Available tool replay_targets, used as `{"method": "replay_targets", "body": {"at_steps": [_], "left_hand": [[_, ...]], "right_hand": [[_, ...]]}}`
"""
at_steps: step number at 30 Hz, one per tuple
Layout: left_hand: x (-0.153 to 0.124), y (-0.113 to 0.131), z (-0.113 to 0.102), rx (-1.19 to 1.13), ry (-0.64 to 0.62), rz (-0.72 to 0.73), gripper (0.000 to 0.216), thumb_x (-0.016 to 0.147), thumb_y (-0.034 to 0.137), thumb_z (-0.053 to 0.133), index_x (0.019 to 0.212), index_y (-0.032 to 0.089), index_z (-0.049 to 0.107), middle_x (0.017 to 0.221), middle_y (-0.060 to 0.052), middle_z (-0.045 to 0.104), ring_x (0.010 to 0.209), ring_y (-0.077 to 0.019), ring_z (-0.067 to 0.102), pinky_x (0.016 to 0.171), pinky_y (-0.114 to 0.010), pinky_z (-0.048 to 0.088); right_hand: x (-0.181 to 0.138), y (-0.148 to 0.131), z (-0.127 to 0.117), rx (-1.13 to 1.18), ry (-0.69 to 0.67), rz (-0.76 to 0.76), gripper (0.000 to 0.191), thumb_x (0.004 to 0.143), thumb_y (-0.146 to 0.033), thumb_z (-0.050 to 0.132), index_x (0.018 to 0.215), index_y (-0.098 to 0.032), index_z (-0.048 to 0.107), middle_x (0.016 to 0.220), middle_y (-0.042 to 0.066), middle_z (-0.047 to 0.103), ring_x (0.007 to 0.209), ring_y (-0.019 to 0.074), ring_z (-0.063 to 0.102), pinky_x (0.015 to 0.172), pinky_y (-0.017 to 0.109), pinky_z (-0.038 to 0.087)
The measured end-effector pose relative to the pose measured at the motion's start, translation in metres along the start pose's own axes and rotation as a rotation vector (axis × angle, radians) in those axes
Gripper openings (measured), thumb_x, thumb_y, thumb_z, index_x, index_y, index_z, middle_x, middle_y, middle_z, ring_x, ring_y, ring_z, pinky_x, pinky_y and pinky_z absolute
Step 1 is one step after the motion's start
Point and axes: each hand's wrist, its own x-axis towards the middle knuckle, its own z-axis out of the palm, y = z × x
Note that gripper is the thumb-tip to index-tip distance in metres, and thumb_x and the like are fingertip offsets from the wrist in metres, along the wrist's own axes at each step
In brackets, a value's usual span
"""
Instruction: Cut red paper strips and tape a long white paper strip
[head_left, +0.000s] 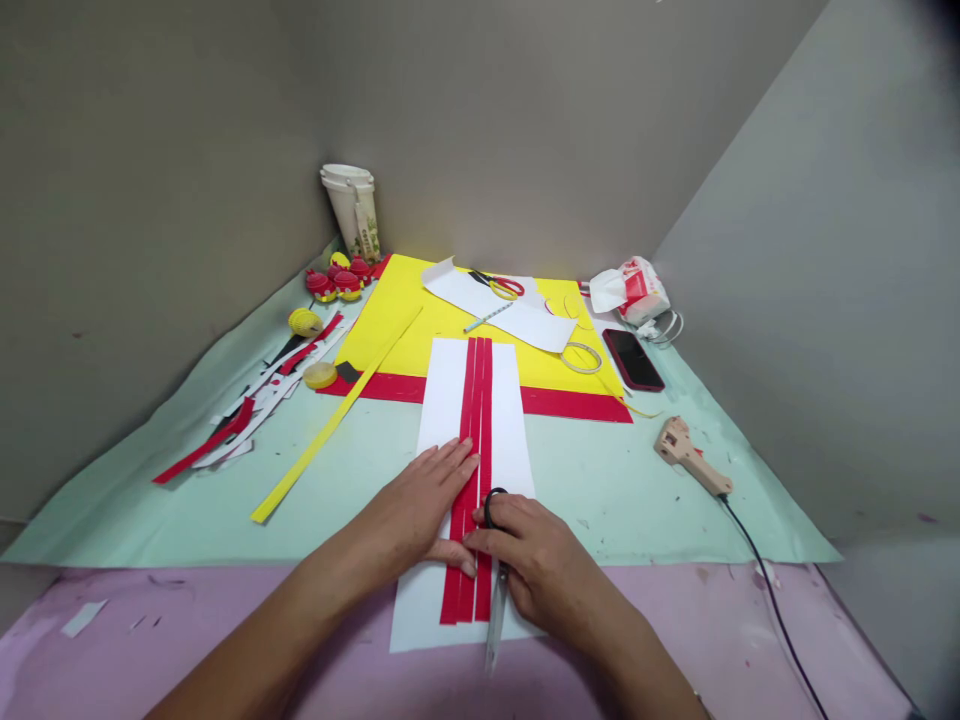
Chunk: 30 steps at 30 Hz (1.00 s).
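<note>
Several long red strips [469, 400] lie side by side, lengthwise on a white sheet [442, 380] in front of me. My left hand [427, 505] rests flat on the strips with its fingers stretched out. My right hand [536, 550] is closed on a pair of scissors [496, 610], whose blades point down towards me beside the rightmost strip. The black handle loop shows at its fingers. Its fingertips reach over the strips close to my left thumb. Parts of the strips are hidden under both hands.
Yellow sheets [375, 340] over red ones lie behind, with a second pair of scissors [499, 285] and a pencil [487, 317]. A yellow strip [337, 415] and paper scraps [255, 410] lie left. A glue gun [690, 455], a phone [634, 360] and a tissue pack [641, 290] are right.
</note>
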Motion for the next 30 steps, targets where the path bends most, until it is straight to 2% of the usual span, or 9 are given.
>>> {"method": "replay_targets", "body": {"at_steps": [16, 24, 30], "left_hand": [[0.0006, 0.0069, -0.0048, -0.013, -0.018, -0.027, 0.118, 0.058, 0.080, 0.063, 0.148, 0.010, 0.032, 0.155, -0.023, 0.019, 0.145, -0.0355, 0.016, 0.117, -0.052, 0.019], [-0.0004, 0.0040, -0.0003, -0.056, 0.010, -0.015, 0.117, 0.059, 0.080, 0.063, 0.148, 0.011, 0.032, 0.155, -0.024, 0.021, 0.144, -0.0368, 0.018, 0.116, -0.055, 0.020], [-0.0013, 0.0039, 0.0004, -0.059, 0.050, 0.016, 0.110, 0.059, 0.078, 0.065, 0.145, 0.015, 0.039, 0.154, -0.024, 0.026, 0.142, -0.0397, 0.022, 0.114, -0.057, 0.024]], "right_hand": [[0.0017, -0.0012, 0.0000, 0.025, 0.022, -0.002, 0.036, 0.084, -0.002, 0.046, 0.113, -0.016, 0.064, 0.092, 0.010, 0.061, 0.089, 0.0215, 0.054, 0.078, 0.035, 0.048], [0.0027, -0.0028, -0.0007, 0.026, -0.004, 0.021, 0.037, 0.084, -0.001, 0.045, 0.110, -0.018, 0.064, 0.093, 0.009, 0.061, 0.089, 0.0206, 0.054, 0.078, 0.034, 0.048], [0.0036, -0.0041, -0.0003, 0.036, 0.005, 0.022, 0.035, 0.086, -0.003, 0.044, 0.110, -0.018, 0.064, 0.093, 0.009, 0.062, 0.088, 0.0206, 0.054, 0.078, 0.034, 0.048]]}}
